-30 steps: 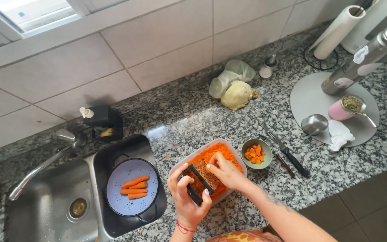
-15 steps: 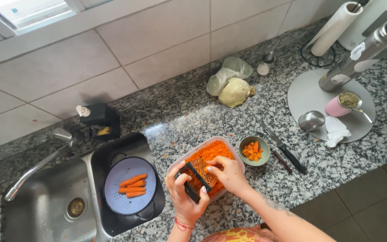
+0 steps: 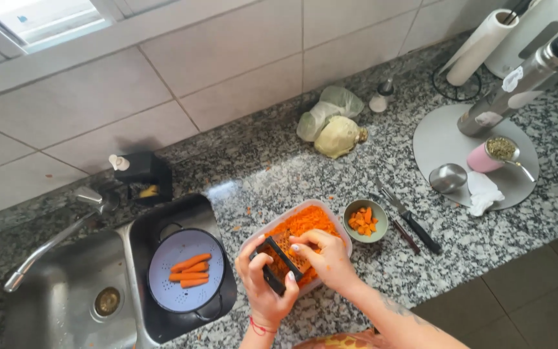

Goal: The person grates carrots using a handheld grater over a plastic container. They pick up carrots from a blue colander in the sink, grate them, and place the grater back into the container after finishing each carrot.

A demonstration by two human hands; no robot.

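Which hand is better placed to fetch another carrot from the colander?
Left, probably: the left hand holds the grater nearest the colander; the right hand presses carrot on the far side.

small bowl [image 3: 365,220] & knives [image 3: 408,221] crowd container's [image 3: 340,229] right; counter [image 3: 253,174] behind open.

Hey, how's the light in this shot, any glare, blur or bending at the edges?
Head view: even daylight from the window, soft shadows. A pale sheen sits on the granite counter near the sink. Left hand, grater and right hand look sharp. Tile lines bow slightly: wide-lens distortion.
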